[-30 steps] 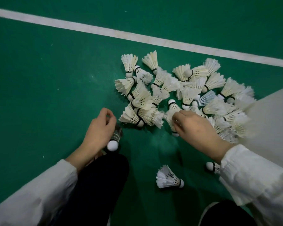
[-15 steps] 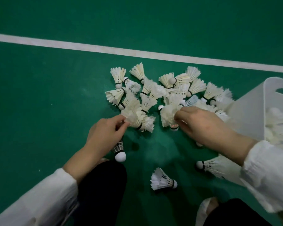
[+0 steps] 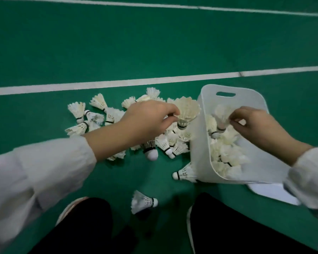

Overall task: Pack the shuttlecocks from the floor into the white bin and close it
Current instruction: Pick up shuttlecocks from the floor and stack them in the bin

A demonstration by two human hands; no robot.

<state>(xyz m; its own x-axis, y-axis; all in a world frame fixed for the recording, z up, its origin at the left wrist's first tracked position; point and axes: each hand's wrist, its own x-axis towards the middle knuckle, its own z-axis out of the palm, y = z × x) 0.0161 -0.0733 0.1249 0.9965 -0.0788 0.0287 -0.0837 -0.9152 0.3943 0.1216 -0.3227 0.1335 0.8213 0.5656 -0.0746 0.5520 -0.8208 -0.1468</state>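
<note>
A heap of white feather shuttlecocks (image 3: 97, 114) lies on the green court floor. The white bin (image 3: 202, 162) stands to its right, open, with several shuttlecocks inside. My left hand (image 3: 147, 120) is raised over the heap beside the bin's left wall, pinching a shuttlecock (image 3: 186, 110) by its base, with another one hanging under the palm (image 3: 151, 149). My right hand (image 3: 255, 123) is over the bin's opening and grips a shuttlecock (image 3: 221, 116), cork down. Two single shuttlecocks lie apart: one against the bin's near corner (image 3: 184, 174), one between my knees (image 3: 143, 201).
A flat white lid (image 3: 270, 193) lies on the floor under the bin's near right side. White court lines (image 3: 117, 82) run across the floor behind the heap. My dark-trousered knees and a shoe (image 3: 68, 209) fill the bottom of the view.
Both hands have lifted off the heap and moved right with shuttlecocks; the right hand has gone from the pile to above the bin. The view has swung right, showing the whole bin.
</note>
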